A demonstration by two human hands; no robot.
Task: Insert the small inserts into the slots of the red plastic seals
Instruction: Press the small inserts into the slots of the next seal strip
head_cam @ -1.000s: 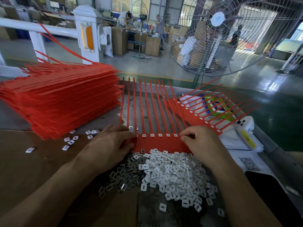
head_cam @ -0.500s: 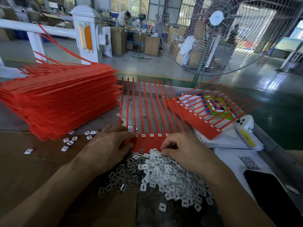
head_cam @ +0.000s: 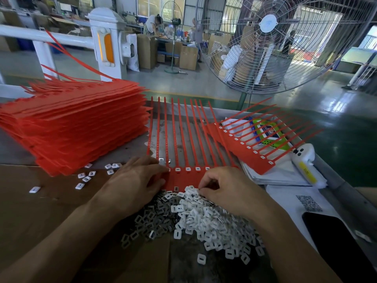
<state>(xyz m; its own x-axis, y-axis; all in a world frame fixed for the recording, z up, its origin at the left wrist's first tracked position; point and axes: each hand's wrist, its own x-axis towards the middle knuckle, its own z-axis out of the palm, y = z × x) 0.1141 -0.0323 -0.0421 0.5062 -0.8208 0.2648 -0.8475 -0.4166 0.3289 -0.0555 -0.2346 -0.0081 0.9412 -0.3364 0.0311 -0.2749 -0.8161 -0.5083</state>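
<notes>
Nearest the camera, a heap of small white inserts lies on the worktop, with a few darker, greyer pieces along its left edge and loose ones scattered toward the front. The right hand rests on the far edge of that heap, its fingers curled down into the pieces; the grip looks like a pinch on an insert, though the piece itself is hidden under the fingertips. The left hand lies flat with fingers relaxed and spread, pressing on the left end of the red seal strip, which sits just beyond the heap between the two hands. Several white inserts already sit in the slots along the strip's far edge, and its thin red tails fan away across the worktop. To the right, a black phone and a sheet with a QR code lie near the right forearm. Farther right, a second seal strip with filled slots rests tilted on a pile of papers, beside a white device with a yellow label. To the left, a few stray inserts lie in front of a tall stack of red seals. Beyond the worktop stand a white railing post and a large floor fan.
</notes>
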